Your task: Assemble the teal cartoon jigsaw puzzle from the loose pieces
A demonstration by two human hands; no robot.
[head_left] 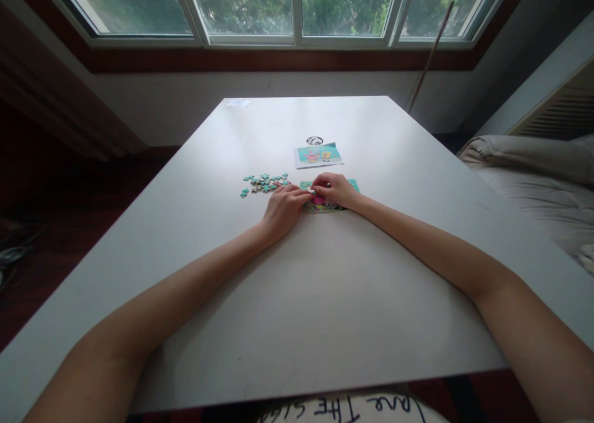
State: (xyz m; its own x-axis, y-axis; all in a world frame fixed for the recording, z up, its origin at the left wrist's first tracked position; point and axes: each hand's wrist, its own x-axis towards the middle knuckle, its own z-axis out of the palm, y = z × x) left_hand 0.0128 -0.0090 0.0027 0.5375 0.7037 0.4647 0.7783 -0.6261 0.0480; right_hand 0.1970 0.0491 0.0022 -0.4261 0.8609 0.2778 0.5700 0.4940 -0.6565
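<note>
A partly covered jigsaw puzzle, teal with a pink figure, lies flat on the white table. Over its upper left part is my right hand, fingertips pinched together at a small puzzle piece that they mostly hide. My left hand rests against the puzzle's left edge, fingers stretched out and lying flat, with the fingertips close to those of the right. Just beyond the left hand lies a loose pile of puzzle pieces, mostly teal.
Behind the puzzle lies a picture card with cartoon figures, and past it a dark-rimmed round item. A clear wrapper is at the far left corner. A stick leans by the window; a cushioned seat stands on the right.
</note>
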